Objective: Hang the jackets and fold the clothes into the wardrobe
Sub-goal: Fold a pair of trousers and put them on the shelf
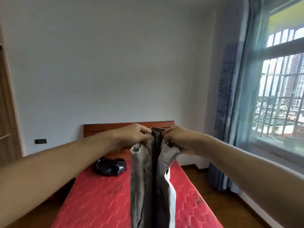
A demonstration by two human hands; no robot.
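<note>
A grey-brown garment point(144, 178) hangs straight down over the red bed, held up by its top edge. My left hand point(131, 137) grips the top on the left side. My right hand point(177, 140) grips it on the right, the two hands close together. A white piece of cloth point(171, 195) shows behind the garment's right edge. A black crumpled garment point(109, 167) lies on the mattress to the left, near the headboard. Part of the wooden wardrobe point(6, 112) shows at the far left edge.
The red patterned mattress point(92, 199) stretches ahead to a brown wooden headboard point(105, 129). A window point(283, 96) with blue curtains point(230, 112) fills the right side. Wooden floor runs along both sides of the bed.
</note>
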